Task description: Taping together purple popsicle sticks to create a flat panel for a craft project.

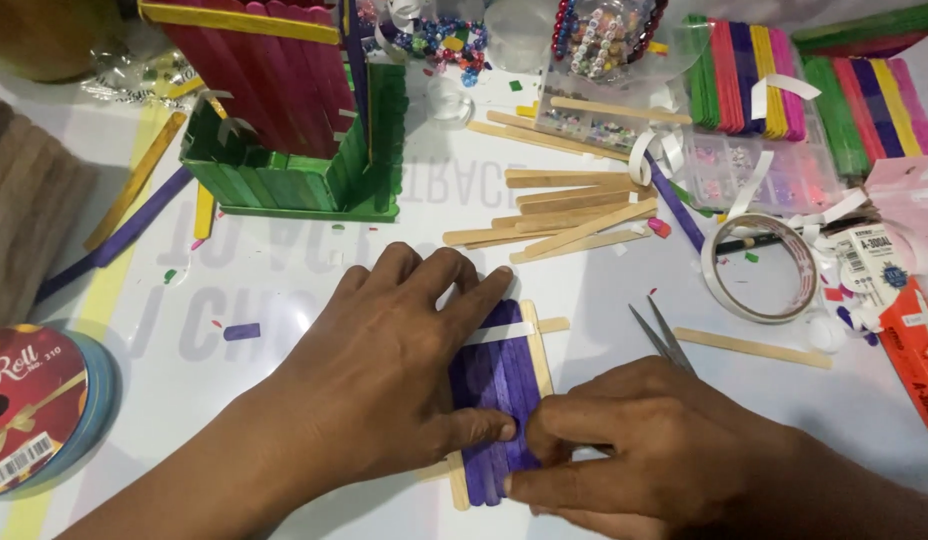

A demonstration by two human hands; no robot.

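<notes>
Pressing purple panel (499, 395) flat just below-left of scissors (664, 338): left hand (384, 365) splayed, fingers flat on it; right hand (644, 440) pinches its lower edge. Long axis runs away from the person.

Much of the purple craft-stick panel (499, 390) is covered by the left hand (384, 370) and the right hand (634, 440), so its full width cannot be seen. The scissors (662, 338) are hidden below the blades by the right hand. The ribbon roll (29, 405) is cut off at the left edge, and the orange packet (919, 350) at the right edge.
</notes>
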